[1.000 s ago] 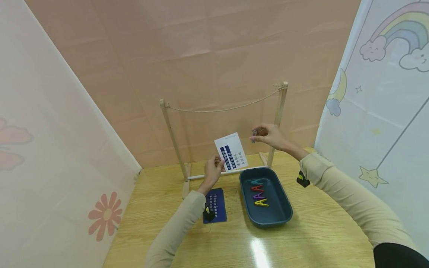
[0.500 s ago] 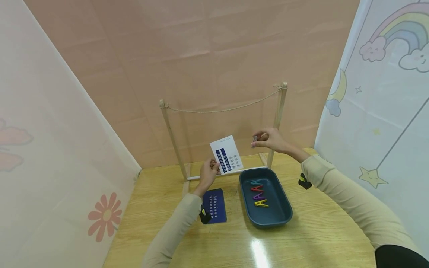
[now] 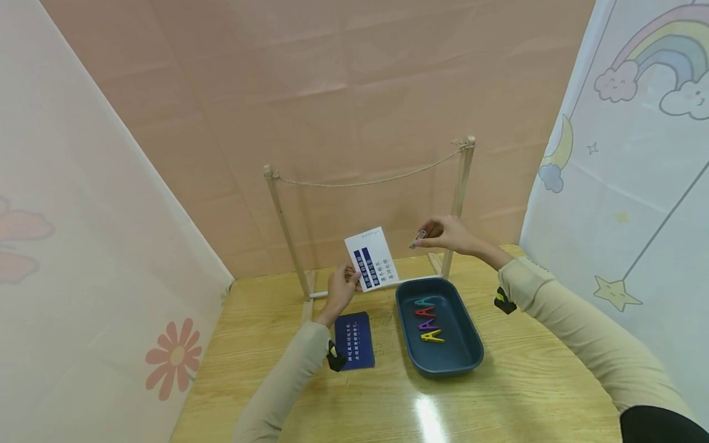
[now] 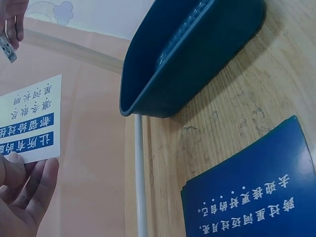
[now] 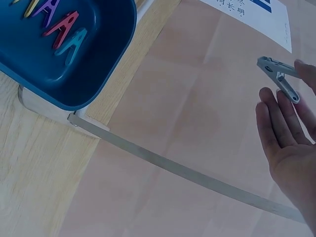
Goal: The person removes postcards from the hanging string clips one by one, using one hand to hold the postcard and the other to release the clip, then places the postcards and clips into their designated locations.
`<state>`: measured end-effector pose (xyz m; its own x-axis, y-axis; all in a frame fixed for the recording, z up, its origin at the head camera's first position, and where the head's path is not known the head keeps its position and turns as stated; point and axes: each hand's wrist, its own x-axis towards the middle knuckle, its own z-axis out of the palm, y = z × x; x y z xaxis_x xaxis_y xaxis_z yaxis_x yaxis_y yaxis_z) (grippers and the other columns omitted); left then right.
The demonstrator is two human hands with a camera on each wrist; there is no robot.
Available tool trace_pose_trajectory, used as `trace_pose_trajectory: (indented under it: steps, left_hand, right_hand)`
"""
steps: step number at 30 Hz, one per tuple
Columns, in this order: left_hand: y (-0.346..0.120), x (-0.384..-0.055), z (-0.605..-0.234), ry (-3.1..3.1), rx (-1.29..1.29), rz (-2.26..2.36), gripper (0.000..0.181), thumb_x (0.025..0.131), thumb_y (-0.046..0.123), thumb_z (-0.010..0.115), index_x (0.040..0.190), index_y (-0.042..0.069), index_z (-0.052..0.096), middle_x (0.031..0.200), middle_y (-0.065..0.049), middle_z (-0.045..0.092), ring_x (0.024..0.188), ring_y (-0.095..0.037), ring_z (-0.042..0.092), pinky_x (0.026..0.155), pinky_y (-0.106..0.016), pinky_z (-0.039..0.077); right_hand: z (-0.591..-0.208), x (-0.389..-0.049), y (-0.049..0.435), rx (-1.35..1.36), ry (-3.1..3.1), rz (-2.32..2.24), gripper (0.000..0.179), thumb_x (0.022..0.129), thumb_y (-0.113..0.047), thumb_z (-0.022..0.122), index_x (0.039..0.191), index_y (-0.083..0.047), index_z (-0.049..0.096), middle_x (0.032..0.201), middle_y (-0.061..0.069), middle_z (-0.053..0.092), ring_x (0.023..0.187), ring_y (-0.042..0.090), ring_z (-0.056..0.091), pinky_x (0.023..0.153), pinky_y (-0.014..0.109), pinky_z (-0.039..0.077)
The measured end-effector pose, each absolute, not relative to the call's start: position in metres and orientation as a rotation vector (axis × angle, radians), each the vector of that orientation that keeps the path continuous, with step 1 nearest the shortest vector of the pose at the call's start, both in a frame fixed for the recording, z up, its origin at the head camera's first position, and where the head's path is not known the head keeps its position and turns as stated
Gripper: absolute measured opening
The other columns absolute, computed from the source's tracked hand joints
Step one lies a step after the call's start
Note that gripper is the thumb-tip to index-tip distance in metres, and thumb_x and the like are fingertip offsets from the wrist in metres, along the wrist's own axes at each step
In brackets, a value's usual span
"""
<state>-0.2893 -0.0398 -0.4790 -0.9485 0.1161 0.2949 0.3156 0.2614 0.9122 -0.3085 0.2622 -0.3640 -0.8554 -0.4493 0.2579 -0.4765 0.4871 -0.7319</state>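
Observation:
My left hand [image 3: 341, 289] pinches a white card [image 3: 372, 258] by its lower left edge, thumb in front. The card carries dark blue bands and printed characters, and it tilts in the air before the wooden frame. Off to the card's right, my right hand [image 3: 450, 235] holds a grey clothespin [image 5: 278, 78] between thumb and fingers, its tip pointing toward the card. In the right wrist view a gap separates the clothespin from the card. A string [image 3: 360, 184] sags between the frame's posts [image 3: 288, 234], above both hands.
A dark blue tray [image 3: 474, 344] stands on the wooden table [image 3: 249, 369], with several coloured clothespins [image 3: 426, 324] in a row inside. Left of it lies a stack of blue cards [image 3: 360, 341], partly behind the left wrist. A white bar [image 4: 140, 177] joins the frame's feet.
My left hand has drawn the white card slightly left and down. My right hand has lowered a little and turned the clothespin from upright to slanting toward the card.

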Motion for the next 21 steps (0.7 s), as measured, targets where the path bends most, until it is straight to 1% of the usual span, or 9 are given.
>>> trace_pose_trajectory:
  steps: [2, 4, 7, 9, 11, 13, 16, 18, 21]
  left_hand:
    - [-0.0405, -0.2888, -0.4803, -2.354, -0.408, -1.766, 0.004, 0.097, -0.007, 0.058, 0.098, -0.009, 0.055, 0.089, -0.025, 0.064, 0.074, -0.042, 0.066, 0.067, -0.05, 0.061]
    - [-0.0413, -0.2884, -0.4815, -2.356, -0.402, -1.768, 0.004, 0.096, -0.007, 0.058, 0.098, -0.009, 0.055, 0.088, -0.024, 0.065, 0.074, -0.042, 0.066, 0.066, -0.047, 0.061]
    - [-0.0423, -0.2876, -0.4821, -2.356, -0.398, -1.769, 0.005, 0.096, -0.007, 0.059, 0.098, -0.01, 0.055, 0.086, -0.024, 0.065, 0.074, -0.042, 0.066, 0.062, -0.037, 0.062]
    - [-0.043, -0.2865, -0.4814, -2.363, -0.393, -1.768, 0.005, 0.096, -0.007, 0.058, 0.098, -0.01, 0.055, 0.086, -0.024, 0.065, 0.074, -0.042, 0.066, 0.059, -0.029, 0.061]
    - [-0.044, -0.2853, -0.4807, -2.37, -0.396, -1.76, 0.004, 0.096, -0.008, 0.058, 0.097, -0.01, 0.055, 0.086, -0.024, 0.065, 0.073, -0.042, 0.066, 0.057, -0.025, 0.06]
    - [-0.045, -0.2843, -0.4799, -2.383, -0.396, -1.75, 0.003, 0.096, -0.008, 0.057, 0.096, -0.009, 0.054, 0.087, -0.024, 0.064, 0.072, -0.04, 0.066, 0.057, -0.025, 0.059]
    - [-0.0469, -0.2833, -0.4796, -2.399, -0.407, -1.738, 0.003, 0.097, -0.008, 0.056, 0.096, -0.009, 0.053, 0.086, -0.024, 0.064, 0.071, -0.04, 0.066, 0.057, -0.029, 0.06]
    - [-0.0477, -0.2833, -0.4798, -2.406, -0.414, -1.741, 0.004, 0.097, -0.008, 0.056, 0.097, -0.01, 0.053, 0.086, -0.023, 0.064, 0.072, -0.041, 0.065, 0.058, -0.033, 0.061]
    - [-0.0486, -0.2829, -0.4802, -2.421, -0.407, -1.75, 0.004, 0.098, -0.007, 0.056, 0.099, -0.011, 0.053, 0.086, -0.023, 0.063, 0.073, -0.043, 0.065, 0.059, -0.034, 0.061]
  right_hand:
    - [-0.3638, -0.3073, 0.2625, 0.838, -2.691, 1.37, 0.034, 0.089, -0.009, 0.075, 0.113, 0.01, 0.06, 0.101, 0.021, 0.067, 0.09, 0.033, 0.069, 0.073, 0.026, 0.058]
    - [-0.3639, -0.3064, 0.2627, 0.842, -2.703, 1.401, 0.034, 0.089, -0.007, 0.075, 0.112, 0.011, 0.058, 0.103, 0.023, 0.066, 0.092, 0.035, 0.069, 0.073, 0.026, 0.058]
    - [-0.3643, -0.3054, 0.2629, 0.847, -2.736, 1.389, 0.034, 0.09, -0.009, 0.074, 0.113, 0.01, 0.057, 0.103, 0.022, 0.065, 0.093, 0.034, 0.068, 0.076, 0.03, 0.059]
    - [-0.3647, -0.305, 0.2626, 0.88, -2.754, 1.339, 0.034, 0.092, -0.01, 0.072, 0.116, 0.01, 0.058, 0.101, 0.02, 0.066, 0.09, 0.032, 0.068, 0.076, 0.033, 0.058]
    - [-0.3655, -0.3051, 0.2627, 0.931, -2.769, 1.267, 0.035, 0.095, -0.01, 0.069, 0.121, 0.011, 0.059, 0.1, 0.019, 0.067, 0.087, 0.028, 0.067, 0.075, 0.035, 0.058]
    - [-0.3662, -0.3054, 0.263, 1.002, -2.766, 1.185, 0.033, 0.097, -0.01, 0.065, 0.122, 0.011, 0.061, 0.099, 0.018, 0.068, 0.084, 0.025, 0.066, 0.073, 0.035, 0.057]
    - [-0.3678, -0.3058, 0.2642, 1.085, -2.75, 1.121, 0.028, 0.099, -0.006, 0.061, 0.119, 0.013, 0.062, 0.101, 0.02, 0.069, 0.082, 0.023, 0.066, 0.072, 0.035, 0.056]
    - [-0.3691, -0.306, 0.2651, 1.111, -2.746, 1.113, 0.024, 0.099, -0.003, 0.059, 0.116, 0.013, 0.064, 0.102, 0.022, 0.069, 0.082, 0.024, 0.066, 0.072, 0.034, 0.056]
    - [-0.3715, -0.3063, 0.2656, 1.119, -2.759, 1.145, 0.023, 0.098, -0.002, 0.06, 0.115, 0.014, 0.064, 0.103, 0.024, 0.068, 0.085, 0.027, 0.067, 0.074, 0.036, 0.057]
